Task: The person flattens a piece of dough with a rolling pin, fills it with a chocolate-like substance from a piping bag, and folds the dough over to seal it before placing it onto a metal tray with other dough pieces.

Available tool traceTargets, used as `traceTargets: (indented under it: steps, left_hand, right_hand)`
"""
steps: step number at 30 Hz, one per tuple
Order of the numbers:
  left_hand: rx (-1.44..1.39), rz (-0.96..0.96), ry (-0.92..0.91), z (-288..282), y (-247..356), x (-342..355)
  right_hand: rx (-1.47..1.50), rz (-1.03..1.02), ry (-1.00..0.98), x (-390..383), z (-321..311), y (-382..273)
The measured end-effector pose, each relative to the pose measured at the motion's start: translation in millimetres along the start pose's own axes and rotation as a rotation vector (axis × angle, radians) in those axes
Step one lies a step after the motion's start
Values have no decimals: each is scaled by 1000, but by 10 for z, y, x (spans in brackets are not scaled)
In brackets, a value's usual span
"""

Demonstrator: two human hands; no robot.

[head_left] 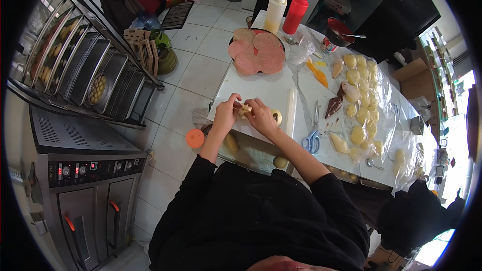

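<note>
My left hand and my right hand meet over the white board at the table's near left edge. Between their fingertips is a small piece of pale dough, pinched from both sides and partly covered by the fingers. Right beside my right hand lies a round of dough with a dark filling showing; the hand hides part of it. Further right, a long pale bar like a rolling pin rests on the board. Blue-handled scissors lie past it.
Round pink meat slices cover a dark tray at the back, near a white squeeze bottle and a red one. Several dough balls sit on plastic at the right, beside a brown-filled piping bag. An oven stands left.
</note>
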State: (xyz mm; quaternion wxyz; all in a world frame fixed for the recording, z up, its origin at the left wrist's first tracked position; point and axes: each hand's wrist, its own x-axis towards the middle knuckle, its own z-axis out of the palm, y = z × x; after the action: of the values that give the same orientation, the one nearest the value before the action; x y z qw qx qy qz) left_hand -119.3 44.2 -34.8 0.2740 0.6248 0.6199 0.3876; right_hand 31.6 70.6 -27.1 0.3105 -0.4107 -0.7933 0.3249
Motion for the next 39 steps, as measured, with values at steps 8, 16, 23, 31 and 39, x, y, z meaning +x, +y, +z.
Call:
traceTargets:
  steps: [8,16,23,31,39]
  left_hand:
    - [-224,-7,-90,-9,19,-10]
    - [-1582,-222,-189,96,-21,-342]
    - [-1644,-325,-521,50,2,-463]
    - [-1499,-343,-504,139,466,-453]
    - [-1632,-600,-659,343,474,-483]
  right_hand:
    - [-32,-95,-82,83,-118,107]
    - [616,139,-9,-80,-513,-431]
    - [160,33,102,-234,-772,-614]
    - [255,74,36,-482,-944,-525]
    - [-11,4,99,-839,-1085,-493]
